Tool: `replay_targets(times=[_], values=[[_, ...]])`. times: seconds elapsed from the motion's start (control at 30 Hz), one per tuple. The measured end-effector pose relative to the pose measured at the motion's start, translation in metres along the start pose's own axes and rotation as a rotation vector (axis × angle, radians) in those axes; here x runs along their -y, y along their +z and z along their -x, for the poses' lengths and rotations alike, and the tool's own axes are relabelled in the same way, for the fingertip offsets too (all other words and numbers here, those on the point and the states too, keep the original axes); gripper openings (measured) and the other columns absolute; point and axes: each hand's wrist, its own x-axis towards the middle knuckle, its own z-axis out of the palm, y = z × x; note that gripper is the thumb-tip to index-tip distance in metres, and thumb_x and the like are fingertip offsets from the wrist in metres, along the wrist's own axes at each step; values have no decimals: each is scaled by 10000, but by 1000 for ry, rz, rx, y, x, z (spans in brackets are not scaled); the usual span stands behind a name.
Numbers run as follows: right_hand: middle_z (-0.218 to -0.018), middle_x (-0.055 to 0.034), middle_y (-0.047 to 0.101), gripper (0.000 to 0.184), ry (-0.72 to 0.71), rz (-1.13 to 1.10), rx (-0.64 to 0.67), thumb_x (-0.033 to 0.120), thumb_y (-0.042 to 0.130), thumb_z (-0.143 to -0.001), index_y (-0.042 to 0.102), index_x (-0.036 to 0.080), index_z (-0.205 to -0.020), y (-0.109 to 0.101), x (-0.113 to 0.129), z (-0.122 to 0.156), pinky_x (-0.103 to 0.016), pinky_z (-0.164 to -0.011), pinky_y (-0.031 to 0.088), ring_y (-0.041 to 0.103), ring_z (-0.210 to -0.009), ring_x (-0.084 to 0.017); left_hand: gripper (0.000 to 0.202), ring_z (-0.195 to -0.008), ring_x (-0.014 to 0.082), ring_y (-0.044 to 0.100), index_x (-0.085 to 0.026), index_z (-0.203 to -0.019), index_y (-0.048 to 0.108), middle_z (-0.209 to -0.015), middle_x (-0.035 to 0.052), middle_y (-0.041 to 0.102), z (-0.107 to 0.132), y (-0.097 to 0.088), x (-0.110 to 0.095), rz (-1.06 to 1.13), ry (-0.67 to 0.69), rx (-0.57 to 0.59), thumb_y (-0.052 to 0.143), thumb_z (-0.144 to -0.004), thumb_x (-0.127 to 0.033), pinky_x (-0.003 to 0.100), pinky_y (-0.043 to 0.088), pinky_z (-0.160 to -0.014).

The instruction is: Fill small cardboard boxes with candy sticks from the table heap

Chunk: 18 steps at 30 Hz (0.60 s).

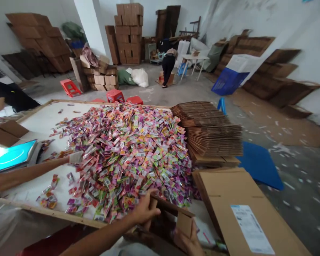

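Note:
My left hand (145,210) is closed on the far flap of a small open cardboard box (173,217) at the near edge of the table. My right hand (188,242) grips the box's near right flap from below, with only part of its fingers showing. The box mouth sits against a big heap of small colourful sachets (122,153) that covers much of the white tabletop (40,121). Another person's bare arm (26,174) reaches in from the left, its white-covered hand (76,156) touching the heap's edge.
A stack of flattened cartons (210,131) stands right of the heap, and a flat box with a label (242,209) lies nearer. A cyan-lit scale (10,156) sits at left. Behind are red stools (114,95), stacked cartons (129,32) and a bending person (168,65).

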Motion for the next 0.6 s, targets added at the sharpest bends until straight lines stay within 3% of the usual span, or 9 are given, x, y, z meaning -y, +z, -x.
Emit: replay_targets(times=[0.1,0.17,0.27,0.33,0.4,0.47,0.53,0.6], values=[[-1332,-144,567,678,-50,-34,17,495,726,-679,535,224,-1271,-3,2,-2,-495,-1032,460,544,-1239,-345,1021,-1385,351,385,-177,-1437,343,-1469,197,431,5,2,16,-180,36,-33,810,-627,-587,544,274,-1176],[-1273,-136,603,445,-125,-29,17,449,687,-721,626,221,-1097,-7,3,0,-502,-1045,443,553,-1222,-333,825,-1348,330,444,-203,-1387,442,-1416,179,504,17,-5,22,-257,62,-28,781,-704,-519,533,324,-1156],[-1180,-122,642,193,-185,13,27,378,616,-764,700,231,-858,-14,2,6,-492,-1021,459,590,-1153,-312,422,-1320,283,498,-296,-1310,581,-1388,127,576,37,-27,22,-331,114,70,558,-911,-432,496,377,-1124],[-1233,-126,620,195,-209,26,55,366,587,-781,732,238,-810,-18,2,8,-485,-1033,451,575,-1186,-311,471,-1396,304,423,-363,-1365,551,-1520,101,468,42,-46,13,-342,91,242,530,-914,-497,515,335,-1145],[-1318,-130,588,231,-214,15,95,418,604,-785,751,244,-825,-22,4,4,-500,-1086,399,524,-1270,-326,709,-1473,359,271,-387,-1440,449,-1630,87,282,38,-62,-2,-267,-1,437,613,-800,-644,557,253,-1169],[-1354,-132,582,310,-168,-19,151,517,628,-776,753,249,-869,-26,6,-2,-520,-1125,344,479,-1325,-346,960,-1496,391,167,-370,-1479,376,-1656,101,192,28,-69,-17,-180,-105,563,705,-649,-722,573,186,-1180],[-1350,-130,596,402,-101,-48,174,606,612,-779,751,256,-918,-30,7,-7,-527,-1147,309,455,-1350,-353,1017,-1498,393,164,-361,-1462,417,-1643,111,221,18,-66,-26,-152,-163,560,771,-573,-706,558,175,-1185],[-1324,-128,616,466,-56,-62,165,667,570,-789,751,256,-913,-31,5,-9,-517,-1155,302,458,-1350,-353,857,-1458,387,280,-334,-1334,597,-1571,126,351,11,-56,-26,-170,-162,436,801,-570,-662,524,232,-1174]])
